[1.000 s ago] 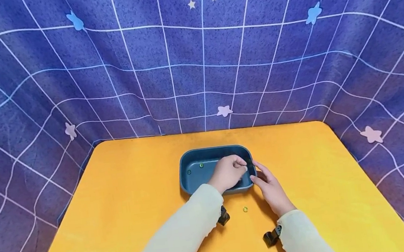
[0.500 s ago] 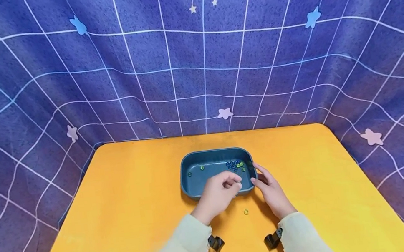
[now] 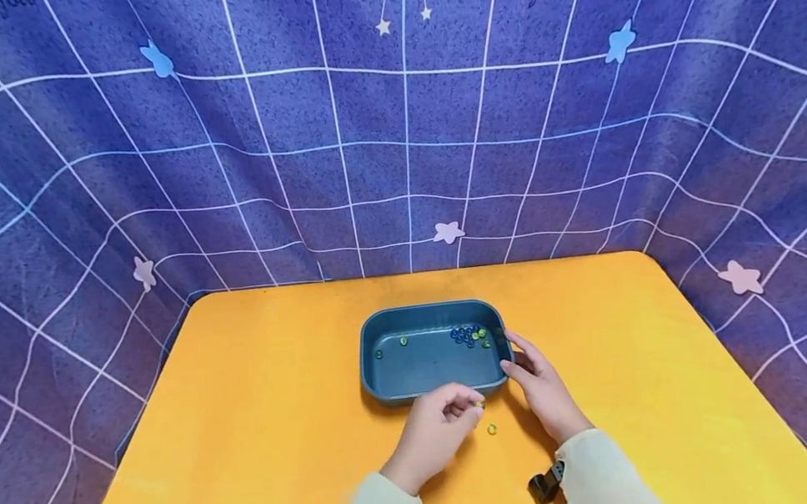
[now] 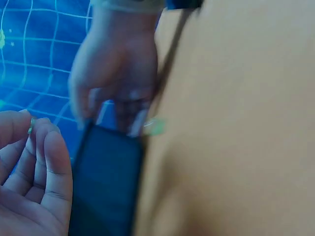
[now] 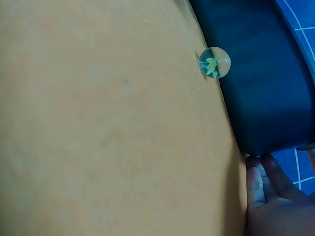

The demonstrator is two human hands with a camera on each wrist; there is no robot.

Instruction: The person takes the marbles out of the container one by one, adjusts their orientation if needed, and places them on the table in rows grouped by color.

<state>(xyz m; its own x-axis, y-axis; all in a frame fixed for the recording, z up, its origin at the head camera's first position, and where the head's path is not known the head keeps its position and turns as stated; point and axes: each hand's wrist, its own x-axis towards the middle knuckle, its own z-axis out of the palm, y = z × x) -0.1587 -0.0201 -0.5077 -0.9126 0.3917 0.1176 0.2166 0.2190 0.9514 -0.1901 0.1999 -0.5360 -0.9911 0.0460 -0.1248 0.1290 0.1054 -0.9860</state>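
Watching remotely, I am seeing the left hand (image 3: 432, 437) pinching one marble (image 3: 481, 405) between thumb and fingertips, just outside the near wall of a single blue tray (image 3: 426, 375), while the right hand (image 3: 548, 392) is gripping the tray's right end. I am counting one loose marble (image 3: 492, 429) lying on the yellow surface (image 3: 260, 438) near the tray. Inside I am tallying two green marbles (image 3: 403, 341) sitting apart at left, plus three yellow-green marbles (image 3: 482, 333) beside a cluster of blue marbles (image 3: 462, 334) at right, too small for a sure count.
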